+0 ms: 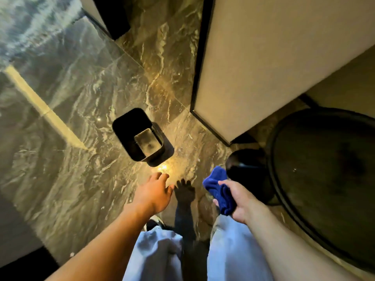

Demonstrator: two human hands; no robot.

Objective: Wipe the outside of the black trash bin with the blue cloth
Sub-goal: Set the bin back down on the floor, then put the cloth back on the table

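The black trash bin (pixel 129 128) stands upright on the marble floor, rectangular, with a shiny metal liner visible inside its open top. My left hand (pixel 155 191) reaches forward below the bin, fingers spread, holding nothing and a short way from the bin's near side. My right hand (pixel 241 201) is lower right of the bin and grips a bunched blue cloth (pixel 218 189). The cloth is not touching the bin.
A beige panel with a dark frame (pixel 263 67) rises to the right of the bin. A round dark table (pixel 324 169) and its round base (pixel 243 165) sit at the right. A glass partition (pixel 60 57) runs along the left. My legs in light trousers show below.
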